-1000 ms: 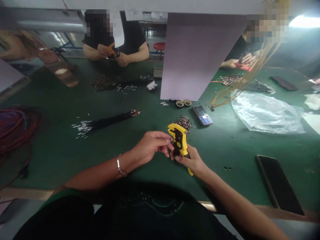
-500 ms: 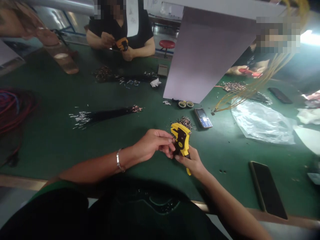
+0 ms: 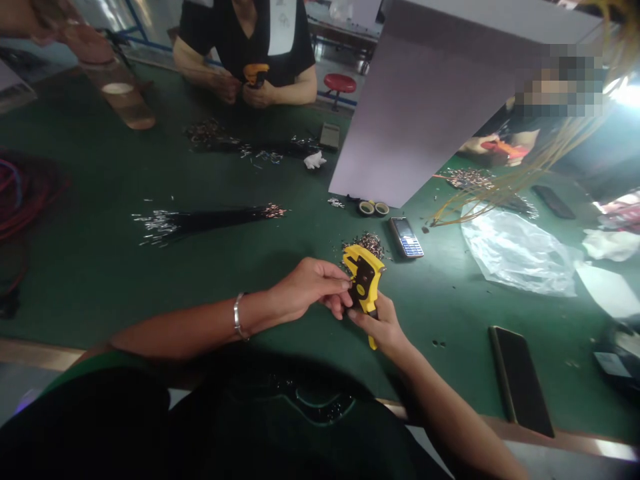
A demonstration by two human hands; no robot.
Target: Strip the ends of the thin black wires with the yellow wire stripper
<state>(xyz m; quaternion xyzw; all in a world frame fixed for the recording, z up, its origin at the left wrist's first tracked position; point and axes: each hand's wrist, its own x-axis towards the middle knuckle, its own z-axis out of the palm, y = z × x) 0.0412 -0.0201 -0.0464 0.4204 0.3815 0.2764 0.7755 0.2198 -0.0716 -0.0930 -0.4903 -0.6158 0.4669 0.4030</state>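
A yellow and black wire stripper (image 3: 367, 277) is gripped by its handles in my right hand (image 3: 385, 327), its jaws pointing up and to the left. Beside those jaws, my left hand (image 3: 320, 288) has its thumb and index finger pinched together. Whatever lies between those fingertips is too small to make out. Just behind the tool is a pile of short dark and coppery bits (image 3: 370, 243). To the left, a bundle of black wires (image 3: 215, 219) lies flat, with silvery ends at the left and coppery ends at the right.
A keypad phone (image 3: 407, 237), two tape rolls (image 3: 374, 209) and a clear plastic bag (image 3: 517, 250) lie right of centre. Near the front edge rests a dark smartphone (image 3: 521, 380). A pale upright panel (image 3: 400, 113) rises behind. Across the table, a co-worker (image 3: 245, 57) holds an orange tool.
The view has shifted slightly. My left fingertips have moved a little closer against the stripper's jaws; the right hand keeps its grip. The co-worker opposite has brought both hands together at the orange tool.
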